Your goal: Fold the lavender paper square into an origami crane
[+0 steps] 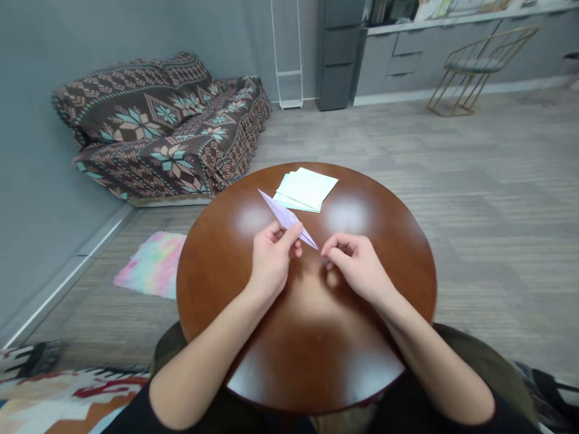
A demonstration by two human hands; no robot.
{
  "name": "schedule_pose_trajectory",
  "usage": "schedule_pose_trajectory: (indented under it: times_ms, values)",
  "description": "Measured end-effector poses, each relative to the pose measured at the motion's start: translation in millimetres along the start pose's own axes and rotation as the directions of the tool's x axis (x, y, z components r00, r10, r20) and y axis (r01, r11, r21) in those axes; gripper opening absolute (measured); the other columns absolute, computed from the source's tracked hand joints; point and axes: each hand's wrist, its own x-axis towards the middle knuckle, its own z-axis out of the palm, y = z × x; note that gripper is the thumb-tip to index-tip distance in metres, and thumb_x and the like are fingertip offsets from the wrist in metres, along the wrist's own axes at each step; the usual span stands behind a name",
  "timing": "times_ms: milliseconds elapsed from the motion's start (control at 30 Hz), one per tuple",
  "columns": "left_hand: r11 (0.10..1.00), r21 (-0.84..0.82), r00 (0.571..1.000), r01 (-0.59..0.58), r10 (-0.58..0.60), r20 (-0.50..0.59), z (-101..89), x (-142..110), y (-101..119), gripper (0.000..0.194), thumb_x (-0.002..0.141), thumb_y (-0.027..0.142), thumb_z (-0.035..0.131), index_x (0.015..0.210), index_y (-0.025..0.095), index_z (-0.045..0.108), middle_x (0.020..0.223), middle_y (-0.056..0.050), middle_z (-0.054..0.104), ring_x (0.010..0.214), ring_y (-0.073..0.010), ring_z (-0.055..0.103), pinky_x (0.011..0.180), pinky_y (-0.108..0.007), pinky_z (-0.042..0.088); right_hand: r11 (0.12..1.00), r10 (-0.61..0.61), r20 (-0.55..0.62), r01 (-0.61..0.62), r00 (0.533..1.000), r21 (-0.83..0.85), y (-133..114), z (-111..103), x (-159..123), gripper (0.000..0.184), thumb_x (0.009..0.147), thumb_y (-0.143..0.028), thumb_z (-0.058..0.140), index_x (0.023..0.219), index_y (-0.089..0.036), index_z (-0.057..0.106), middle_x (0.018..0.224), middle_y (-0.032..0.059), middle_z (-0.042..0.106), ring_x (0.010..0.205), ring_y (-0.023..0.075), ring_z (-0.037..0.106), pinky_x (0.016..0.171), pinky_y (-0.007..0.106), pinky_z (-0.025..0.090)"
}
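Above the round table, my left hand (274,256) pinches a folded piece of purple paper (283,214) between thumb and fingers. The paper is long and narrow, pointed at both ends, with a slit along its lower right part. One point reaches up and left; the other slants down toward my right hand (355,262). That hand's fingers are curled, thumb against the forefinger, right beside the lower point, with nothing visible in them. Just beyond the purple paper, a loose stack of pale green and whitish paper sheets (307,188) lies fanned out on the table.
The glossy brown wooden table (312,349) has a round edge close around my forearms. A sofa (163,126) under a patterned cover stands at the back left, with a pastel fluffy mat (151,265) on the floor. A gold wire chair (479,66) stands near the kitchen cabinets (434,57).
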Motion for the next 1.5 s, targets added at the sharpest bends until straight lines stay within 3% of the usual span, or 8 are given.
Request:
schedule_pose_trajectory:
  times_ms: [133,233,367,500,600,800,1167,1500]
  values:
    - [0.999,-0.041,0.998,0.013,-0.011,0.064,1.0,0.1,1.0,0.026,0.072,0.03,0.088,0.079,0.014,0.068,0.065,0.003,0.056,0.056,-0.0062,0.048,0.049,-0.018,0.038,0.964,0.068,-0.026,-0.059,0.997,0.258,0.6,-0.1,1.9,0.02,0.085,-0.035,0.062,0.08,-0.018,0.069,0.074,0.0033,0.07,0.063,0.0154,0.064,0.064,0.03,0.051]
    - [1.0,-0.01,0.987,0.0,0.002,0.163,0.4,-1.1,-2.4,0.026,0.074,0.032,0.087,0.078,0.014,0.07,0.068,0.002,0.06,0.057,-0.006,0.049,0.055,-0.019,0.041,0.85,0.191,0.134,-0.232,0.972,0.472,-2.5,1.4,1.6,0.031,0.086,-0.048,0.067,0.091,-0.017,0.07,0.079,0.0057,0.074,0.063,0.0162,0.066,0.065,0.031,0.055]
    - [1.0,-0.005,0.975,-0.005,0.006,0.222,-1.1,-1.9,-5.8,0.027,0.076,0.033,0.087,0.093,0.016,0.075,0.078,-0.001,0.067,0.068,-0.0096,0.059,0.068,-0.023,0.049,0.775,0.166,0.217,-0.264,0.962,0.574,-3.4,1.5,0.8,0.023,0.081,-0.038,0.081,0.084,-0.015,0.073,0.076,0.0028,0.073,0.062,0.0099,0.063,0.068,0.025,0.055]
    - [0.996,-0.049,0.971,0.069,-0.056,0.233,0.6,-3.4,-4.8,0.045,0.075,0.032,0.088,0.115,0.018,0.072,0.091,-0.003,0.071,0.08,-0.0133,0.066,0.08,-0.027,0.054,0.856,0.117,0.028,-0.115,0.993,0.503,0.2,0.9,1.7,0.023,0.079,-0.035,0.084,0.088,-0.016,0.075,0.076,0.0036,0.076,0.064,0.0114,0.067,0.065,0.025,0.056]
    - [0.998,-0.022,0.977,0.06,-0.055,0.204,1.8,-3.4,-3.9,0.035,0.079,0.036,0.084,0.105,0.014,0.074,0.09,-0.005,0.073,0.078,-0.0129,0.066,0.078,-0.026,0.054,0.912,0.081,-0.048,-0.055,0.996,0.407,0.6,1.5,2.0,0.025,0.077,-0.036,0.084,0.089,-0.017,0.074,0.078,0.0062,0.079,0.067,0.0153,0.07,0.063,0.026,0.056]
    - [1.0,0.023,0.989,0.017,-0.02,0.145,-1.1,0.1,-4.4,0.023,0.082,0.036,0.079,0.081,0.014,0.073,0.073,-0.002,0.069,0.066,-0.0111,0.064,0.067,-0.023,0.052,0.901,0.156,0.023,-0.152,0.988,0.407,-1.8,0.8,2.3,0.026,0.079,-0.043,0.076,0.08,-0.017,0.072,0.078,0.006,0.077,0.065,0.0166,0.071,0.06,0.027,0.058]
    - [0.992,0.127,0.986,-0.022,0.0,0.169,-0.3,-2.2,-4.1,0.023,0.078,0.034,0.083,0.081,0.013,0.074,0.074,-0.002,0.071,0.064,-0.0121,0.064,0.065,-0.024,0.053,0.957,0.111,0.028,-0.115,0.993,0.266,-5.3,4.0,0.5,0.014,0.074,-0.03,0.072,0.072,-0.016,0.067,0.068,0.0022,0.071,0.055,0.0121,0.063,0.058,0.026,0.053]
    - [0.997,0.078,0.999,-0.013,0.01,0.036,-2.0,2.0,-3.8,0.018,0.073,0.028,0.083,0.077,0.014,0.073,0.07,-0.001,0.067,0.06,-0.0086,0.056,0.058,-0.021,0.046,0.965,0.119,0.068,-0.131,0.991,0.225,-3.9,0.7,1.2,0.012,0.074,-0.028,0.064,0.068,-0.018,0.064,0.061,0.0006,0.067,0.052,0.013,0.062,0.055,0.025,0.049]
